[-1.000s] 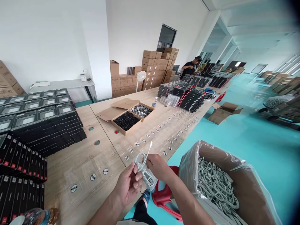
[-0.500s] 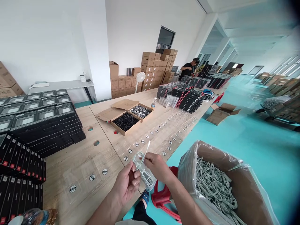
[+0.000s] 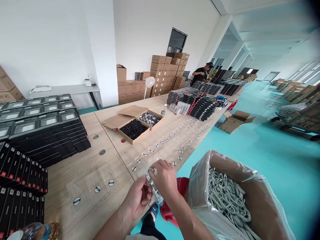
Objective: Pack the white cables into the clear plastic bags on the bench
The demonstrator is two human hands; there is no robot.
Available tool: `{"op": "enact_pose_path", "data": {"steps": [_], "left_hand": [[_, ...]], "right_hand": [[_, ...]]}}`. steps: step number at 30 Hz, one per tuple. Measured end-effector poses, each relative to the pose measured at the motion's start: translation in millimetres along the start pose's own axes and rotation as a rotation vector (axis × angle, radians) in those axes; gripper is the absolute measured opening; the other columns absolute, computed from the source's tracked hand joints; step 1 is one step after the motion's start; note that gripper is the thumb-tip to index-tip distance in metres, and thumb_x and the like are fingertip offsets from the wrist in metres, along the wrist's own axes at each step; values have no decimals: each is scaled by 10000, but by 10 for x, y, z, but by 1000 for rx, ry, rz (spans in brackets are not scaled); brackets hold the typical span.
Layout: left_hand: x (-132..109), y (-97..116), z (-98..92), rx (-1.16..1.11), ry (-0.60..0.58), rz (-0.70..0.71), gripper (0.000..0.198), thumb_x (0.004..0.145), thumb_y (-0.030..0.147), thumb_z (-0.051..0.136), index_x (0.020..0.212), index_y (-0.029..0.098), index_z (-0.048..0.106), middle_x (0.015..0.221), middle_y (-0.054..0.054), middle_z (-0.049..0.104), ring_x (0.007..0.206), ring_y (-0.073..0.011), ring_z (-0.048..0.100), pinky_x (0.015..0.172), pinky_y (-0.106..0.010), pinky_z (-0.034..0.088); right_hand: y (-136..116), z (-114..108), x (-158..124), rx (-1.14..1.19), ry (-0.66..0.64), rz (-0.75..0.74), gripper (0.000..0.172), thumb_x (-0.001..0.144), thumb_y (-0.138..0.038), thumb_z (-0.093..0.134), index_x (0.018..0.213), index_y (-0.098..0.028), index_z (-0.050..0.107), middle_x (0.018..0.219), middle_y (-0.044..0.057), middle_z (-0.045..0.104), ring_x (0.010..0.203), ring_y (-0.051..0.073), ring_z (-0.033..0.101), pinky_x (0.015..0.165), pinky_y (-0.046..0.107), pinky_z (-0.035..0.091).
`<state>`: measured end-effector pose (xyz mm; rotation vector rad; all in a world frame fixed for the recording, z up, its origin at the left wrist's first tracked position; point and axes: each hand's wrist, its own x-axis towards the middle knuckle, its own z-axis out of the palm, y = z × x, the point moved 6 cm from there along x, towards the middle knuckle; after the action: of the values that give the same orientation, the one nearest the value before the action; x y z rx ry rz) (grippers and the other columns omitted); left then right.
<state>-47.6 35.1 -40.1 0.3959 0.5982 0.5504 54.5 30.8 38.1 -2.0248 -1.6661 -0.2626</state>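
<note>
- At the near edge of the wooden workbench (image 3: 82, 176), a coiled white cable (image 3: 153, 173) is held up in both hands.
- The left hand (image 3: 136, 200) and right hand (image 3: 165, 178) are together, clamped on the coil; the right has closed over it, now hiding the plug end that showed earlier.
- Right of the workbench, an open carton (image 3: 232, 173) holds more coiled pale cables (image 3: 225, 200).

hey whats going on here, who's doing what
At a long wooden table, someone's left hand and right hand are holding a coiled white cable in a clear plastic bag. Beside them is an open carton full of coiled cables. Another person is working at the table's far end.
</note>
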Motion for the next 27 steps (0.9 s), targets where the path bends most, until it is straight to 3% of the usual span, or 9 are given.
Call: {"op": "enact_pose_path", "data": {"steps": [4,7,10,13,17,20,23,25,27], "left_hand": [[31,31,-117,103,42,85,469,696,555,741,665,192,446,572,34,534,416,-48,412,378,-183,147],[48,46,-205,212,70,137,495,691,600,719,655,199,430,554,46,525,398,-45,382,388,-194,135],[75,-10,-310,253,85,137,484,711,610,691,661,200,439,550,46,528,404,-52,393,399,-199,143],[121,-149,-485,279,154,93,479,723,599,686,639,202,433,521,41,527,399,-58,396,399,-198,150],[144,-320,-690,125,264,-2,466,734,538,714,609,196,422,515,29,527,396,-55,407,379,-179,165],[122,-207,-641,-111,198,73,415,758,460,734,640,184,447,589,13,562,449,-56,456,389,-160,247],[100,-67,-475,-208,41,101,371,781,430,732,684,176,479,649,-5,592,500,-68,504,424,-158,322],[99,-107,-371,-209,-38,24,360,802,440,707,690,171,495,648,-20,604,498,-78,520,423,-161,326],[106,-215,-295,-184,-92,-43,359,827,462,666,692,164,519,646,-40,620,475,-90,533,398,-170,303]], "right_hand": [[-43,-12,39,175,12,-35,153,840,-177,578,703,-208,639,765,38,638,769,190,553,785,343,339],[39,-19,53,416,13,97,199,820,-249,625,629,-213,587,715,23,619,742,187,549,811,360,355],[123,22,17,630,-3,265,245,791,-305,652,587,-223,543,650,6,579,667,180,528,737,350,386],[106,-27,2,699,41,285,259,790,-345,656,589,-229,542,629,0,556,648,180,517,723,352,396],[143,-145,80,695,101,249,258,803,-403,663,624,-238,578,661,11,583,687,198,531,801,385,394],[451,-55,31,840,145,488,274,774,-488,685,707,-233,610,710,23,611,708,209,553,739,362,426],[581,305,-178,1128,-56,700,405,711,-532,747,965,-227,665,913,62,682,866,238,611,761,358,462],[439,560,-342,1344,-270,743,511,723,-558,733,1112,-240,646,1036,86,692,928,250,629,739,356,483],[240,725,-462,1509,-388,770,480,774,-598,658,1113,-259,642,1027,88,697,812,237,643,580,319,462]]}}
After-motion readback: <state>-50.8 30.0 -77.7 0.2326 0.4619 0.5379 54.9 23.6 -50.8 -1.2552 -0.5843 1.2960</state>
